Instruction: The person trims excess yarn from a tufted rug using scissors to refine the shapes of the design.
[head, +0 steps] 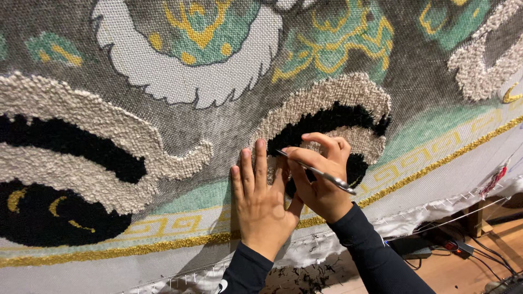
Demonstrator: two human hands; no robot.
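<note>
Head view. Item one: large rug canvas [218,136], stretched upright and tilted across the view, grey woven backing printed with green and yellow ornament and a white scalloped shape near its top edge. Tufted areas: cream loop pile and black cut pile in curved bands at the left edge and at centre; a gold tufted border line [163,246] runs along the lower edge, rising toward the right.

Item two: white cloth margin [414,215] below the gold line, pinned along the bottom edge of the canvas.

Item three: wooden floor [463,269] at lower right, carrying dark cables and black yarn clippings.

Item four: left hand [260,204], dark sleeve, laid flat on the canvas with fingers spread straight upward, just below the central cream-and-black arch [332,117].

Item five: right hand [318,174], dark sleeve, touching the left hand's thumb side, fingers curled and clamped on a slim metal tool.

Item six: slim metal tool [321,174], silver, lying diagonally through the right hand; its tip meets the pile at the arch's lower edge, its other end points to the lower right.
</note>
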